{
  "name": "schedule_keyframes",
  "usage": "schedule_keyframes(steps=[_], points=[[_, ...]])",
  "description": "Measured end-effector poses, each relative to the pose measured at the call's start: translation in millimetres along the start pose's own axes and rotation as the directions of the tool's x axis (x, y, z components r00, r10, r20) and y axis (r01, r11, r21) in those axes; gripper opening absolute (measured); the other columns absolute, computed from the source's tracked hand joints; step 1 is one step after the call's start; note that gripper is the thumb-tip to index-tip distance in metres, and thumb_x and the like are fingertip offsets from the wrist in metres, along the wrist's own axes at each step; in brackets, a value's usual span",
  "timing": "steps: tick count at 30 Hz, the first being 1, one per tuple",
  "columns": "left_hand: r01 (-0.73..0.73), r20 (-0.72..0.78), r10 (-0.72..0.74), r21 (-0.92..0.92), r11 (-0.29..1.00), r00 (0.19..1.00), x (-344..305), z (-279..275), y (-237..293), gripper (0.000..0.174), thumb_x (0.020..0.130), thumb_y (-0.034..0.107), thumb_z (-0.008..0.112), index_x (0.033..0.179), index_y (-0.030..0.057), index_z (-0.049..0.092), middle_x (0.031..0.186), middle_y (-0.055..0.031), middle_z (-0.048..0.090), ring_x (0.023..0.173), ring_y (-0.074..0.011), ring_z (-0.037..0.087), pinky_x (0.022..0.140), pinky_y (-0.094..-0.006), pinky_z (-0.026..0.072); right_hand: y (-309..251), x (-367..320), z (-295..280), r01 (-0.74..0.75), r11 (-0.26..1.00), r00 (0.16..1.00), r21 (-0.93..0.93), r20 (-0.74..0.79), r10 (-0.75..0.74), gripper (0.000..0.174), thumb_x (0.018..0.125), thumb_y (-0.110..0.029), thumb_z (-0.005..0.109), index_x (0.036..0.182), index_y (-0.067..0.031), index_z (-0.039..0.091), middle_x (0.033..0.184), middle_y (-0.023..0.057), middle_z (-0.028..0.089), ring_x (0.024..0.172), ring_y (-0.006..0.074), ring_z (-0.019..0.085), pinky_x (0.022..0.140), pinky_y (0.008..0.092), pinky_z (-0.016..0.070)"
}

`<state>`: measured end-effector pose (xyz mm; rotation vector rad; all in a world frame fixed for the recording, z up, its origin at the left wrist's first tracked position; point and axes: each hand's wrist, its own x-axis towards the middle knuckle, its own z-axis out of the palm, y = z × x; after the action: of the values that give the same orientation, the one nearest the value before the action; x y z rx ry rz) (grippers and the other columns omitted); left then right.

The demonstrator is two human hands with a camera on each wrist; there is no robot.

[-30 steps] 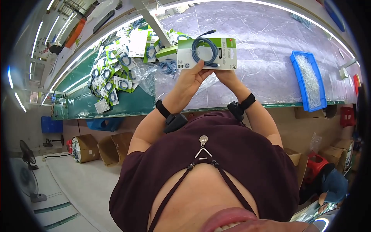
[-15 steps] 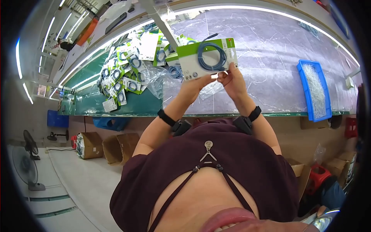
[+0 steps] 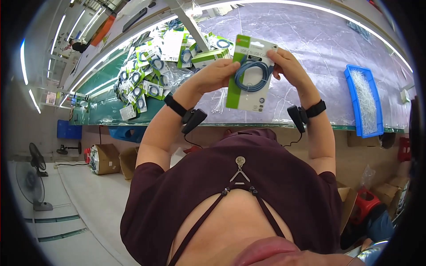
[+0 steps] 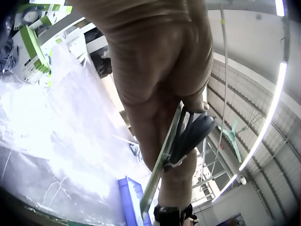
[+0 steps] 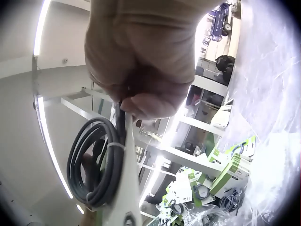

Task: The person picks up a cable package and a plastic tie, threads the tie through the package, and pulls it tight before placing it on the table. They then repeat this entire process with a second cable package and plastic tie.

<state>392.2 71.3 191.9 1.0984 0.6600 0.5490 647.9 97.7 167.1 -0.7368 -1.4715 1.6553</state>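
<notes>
A white and green cable card (image 3: 246, 102) is held upright above the table, with a coiled blue USB cable (image 3: 240, 80) on its front. My left hand (image 3: 212, 76) pinches the card's green edge between thumb and fingers. At the upper right edge my right hand (image 3: 289, 67) pinches the card, its thumb on the front beside the coil. Seen edge-on in the left wrist view, the card (image 4: 162, 157) has the coil (image 4: 194, 135) standing out from it. Small ties (image 5: 116, 145) band the coil in the right wrist view.
Many carded cables (image 3: 153, 91) lie heaped at the left, with a green and white stack (image 3: 211, 58) by a metal post (image 3: 193, 31). At the right is a blue tray (image 3: 378, 116) of thin clear strips. White ties (image 3: 218, 101) lie on the marbled tabletop (image 3: 306, 104).
The card has turned from lying crosswise to standing lengthwise, its green band now at the left. Both hands have spread apart and regripped it at its side edges.
</notes>
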Motion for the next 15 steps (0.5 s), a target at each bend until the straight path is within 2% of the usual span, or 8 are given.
schedule_keyframes(steps=[4,5,6,8,10,12,13,15], points=[[-0.051,-0.183,0.010,-0.223,0.973,0.983,19,-1,-15,0.036,0.096,0.031,0.044,0.119,0.0030,0.049,0.110,-0.0080,0.059,0.099,-0.0176,0.060,0.088,-0.0332,0.0507,-2,15,0,0.150,0.989,0.959,-0.001,-0.245,-0.145,0.023,0.092,-0.025,0.054,0.096,-0.0027,0.059,0.078,0.0019,0.059,0.056,0.0085,0.052,0.049,0.0229,0.0428],[-0.052,-0.181,0.011,-0.223,0.973,0.983,23,1,-19,0.036,0.096,0.031,0.044,0.119,0.0030,0.049,0.110,-0.0080,0.059,0.099,-0.0176,0.060,0.088,-0.0332,0.0507,-4,13,2,0.150,0.989,0.958,-0.003,-0.246,-0.146,0.023,0.092,-0.025,0.054,0.096,-0.0027,0.059,0.078,0.0019,0.059,0.056,0.0085,0.052,0.049,0.0229,0.0428],[-0.164,-0.234,0.090,-0.317,0.934,0.968,26,3,-21,0.035,0.096,0.030,0.044,0.119,0.0044,0.049,0.110,-0.0079,0.059,0.100,-0.0179,0.059,0.089,-0.0338,0.0508,-8,10,5,0.237,0.932,0.870,-0.274,-0.367,-0.329,0.020,0.090,-0.022,0.056,0.097,-0.0030,0.059,0.080,0.0022,0.059,0.058,0.0097,0.053,0.051,0.0237,0.0427],[-0.381,-0.358,0.221,-0.473,0.795,0.907,30,4,-23,0.033,0.096,0.029,0.043,0.120,0.0072,0.048,0.110,-0.0076,0.059,0.102,-0.0186,0.059,0.089,-0.0348,0.0509,-14,1,16,0.225,0.623,0.587,-0.749,-0.407,-0.700,0.017,0.087,-0.017,0.060,0.098,-0.0038,0.059,0.083,0.0028,0.058,0.063,0.0121,0.054,0.054,0.0251,0.0425],[-0.378,-0.325,0.235,-0.509,0.773,0.916,36,-8,-40,0.032,0.096,0.029,0.043,0.119,0.0078,0.048,0.111,-0.0076,0.059,0.103,-0.0190,0.058,0.089,-0.0365,0.0506,-2,-3,50,0.364,0.452,0.674,-0.814,-0.104,-0.731,0.022,0.079,-0.014,0.067,0.098,-0.0048,0.061,0.084,0.0054,0.057,0.073,0.0175,0.056,0.067,0.0306,0.0437],[-0.375,-0.262,0.271,-0.580,0.723,0.926,43,-15,-56,0.031,0.096,0.029,0.043,0.119,0.0090,0.048,0.112,-0.0075,0.059,0.107,-0.0197,0.056,0.091,-0.0398,0.0500,7,-2,82,0.214,0.366,0.703,-0.906,-0.118,-0.702,0.025,0.071,-0.016,0.067,0.095,-0.0087,0.063,0.083,0.0058,0.058,0.085,0.0221,0.055,0.082,0.0390,0.0397],[-0.376,-0.260,0.273,-0.583,0.720,0.926,46,-13,-57,0.031,0.096,0.029,0.043,0.119,0.0090,0.048,0.112,-0.0075,0.059,0.107,-0.0197,0.056,0.091,-0.0398,0.0500,9,-2,85,0.212,0.362,0.704,-0.908,-0.115,-0.701,0.025,0.071,-0.016,0.067,0.095,-0.0087,0.063,0.083,0.0058,0.058,0.085,0.0221,0.055,0.082,0.0390,0.0397],[-0.386,-0.259,0.288,-0.676,0.627,0.922,45,-8,-58,0.030,0.095,0.027,0.045,0.119,0.0088,0.048,0.112,-0.0077,0.058,0.107,-0.0205,0.056,0.090,-0.0418,0.0501,11,1,90,0.173,0.215,0.678,-0.961,-0.042,-0.733,0.027,0.071,-0.013,0.066,0.097,-0.0073,0.063,0.083,0.0041,0.057,0.087,0.0204,0.054,0.087,0.0386,0.0379]])
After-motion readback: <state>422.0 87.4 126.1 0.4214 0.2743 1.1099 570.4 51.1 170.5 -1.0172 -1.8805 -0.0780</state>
